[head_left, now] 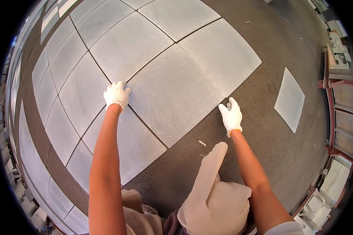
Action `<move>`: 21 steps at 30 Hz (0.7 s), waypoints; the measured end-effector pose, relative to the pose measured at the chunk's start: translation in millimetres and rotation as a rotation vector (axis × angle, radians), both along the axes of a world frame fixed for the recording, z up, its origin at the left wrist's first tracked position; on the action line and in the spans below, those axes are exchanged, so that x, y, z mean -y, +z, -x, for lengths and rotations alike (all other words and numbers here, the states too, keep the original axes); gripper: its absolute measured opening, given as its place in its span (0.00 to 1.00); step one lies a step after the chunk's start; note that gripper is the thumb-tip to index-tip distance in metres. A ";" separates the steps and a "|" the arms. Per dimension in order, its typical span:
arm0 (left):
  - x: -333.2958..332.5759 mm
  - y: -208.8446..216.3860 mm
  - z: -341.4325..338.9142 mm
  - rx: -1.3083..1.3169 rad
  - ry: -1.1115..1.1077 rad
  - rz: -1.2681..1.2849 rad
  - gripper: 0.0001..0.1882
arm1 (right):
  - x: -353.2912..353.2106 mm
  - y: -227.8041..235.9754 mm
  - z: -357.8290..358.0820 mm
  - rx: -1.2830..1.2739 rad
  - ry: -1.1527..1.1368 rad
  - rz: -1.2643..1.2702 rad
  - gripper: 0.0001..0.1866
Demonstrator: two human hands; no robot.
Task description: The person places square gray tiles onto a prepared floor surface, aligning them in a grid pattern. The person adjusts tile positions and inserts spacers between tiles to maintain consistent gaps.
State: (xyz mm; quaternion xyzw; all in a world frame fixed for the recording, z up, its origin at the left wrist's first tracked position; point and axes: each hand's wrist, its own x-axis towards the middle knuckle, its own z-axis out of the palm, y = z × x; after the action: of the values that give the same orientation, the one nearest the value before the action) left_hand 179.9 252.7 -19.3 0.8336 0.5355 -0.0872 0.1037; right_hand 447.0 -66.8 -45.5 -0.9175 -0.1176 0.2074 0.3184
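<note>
Apparently loosely curled, the left hand [117,94] lies left of centre in the frame, its gloved fingers spread over the joint at the left corner of the central slab [174,96]. The fingertips merge with the dark gap there, so whether they grip the edge cannot be told. The right hand [231,115], right of centre, is partly open, thumb and fingers parted, at that slab's right corner. It appears to hold nothing; whether a fingertip touches the stone is hard to make out.

The central slab lies flat, pale grey, in the middle of the frame. Its seam with the upper-right slab [219,56] is faint, while the gaps on its two left-hand sides show dark. The left forearm [105,168] covers part of the lower-left slab [139,143]. More slabs run toward the upper left, some cut off by the top edge.

At the lower centre, pale fabric [215,199] hides some of the dark ground [255,129], and the right forearm [255,168] passes partly behind it. A small pale scrap [202,143] lies just above the fabric. A loose slab [290,101] sits apart at the right of the frame. Beyond it, reddish frames [331,117] bend along the rim, their contents cropped and too small to identify.
</note>
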 end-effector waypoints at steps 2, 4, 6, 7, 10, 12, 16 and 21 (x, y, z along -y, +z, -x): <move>-0.4 0.3 -0.3 -0.013 0.002 0.016 0.21 | 1.1 -1.2 -10.3 0.034 0.015 0.017 0.31; -0.4 -0.3 1.3 -0.006 -0.004 0.004 0.21 | -1.7 -1.8 -18.8 0.147 0.106 0.045 0.28; -0.9 -2.5 4.2 0.001 -0.010 0.001 0.21 | -5.8 -0.4 -25.8 0.258 0.195 0.076 0.26; -1.2 -3.4 6.5 0.003 -0.010 0.003 0.21 | -5.7 0.2 -30.5 0.245 0.229 0.077 0.26; 1.5 -6.0 8.3 0.019 0.007 0.003 0.20 | -3.2 3.0 -41.8 0.211 0.307 0.075 0.27; 4.3 -6.3 8.0 0.026 0.017 0.003 0.20 | -1.1 -1.8 -45.1 0.252 0.322 0.096 0.27; 5.9 -6.1 10.3 0.034 0.009 -0.020 0.19 | -4.4 -5.2 -37.8 0.369 0.335 0.173 0.26; 9.2 -7.8 12.2 0.076 -0.015 -0.050 0.19 | -12.0 -11.2 -40.1 0.374 0.175 0.166 0.23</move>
State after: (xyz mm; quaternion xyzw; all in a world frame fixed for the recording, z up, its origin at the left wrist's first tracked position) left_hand 167.7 243.5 -27.1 0.8427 0.5267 -0.0430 0.1025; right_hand 487.1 -54.9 -56.6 -0.9493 -0.2366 0.0694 0.1952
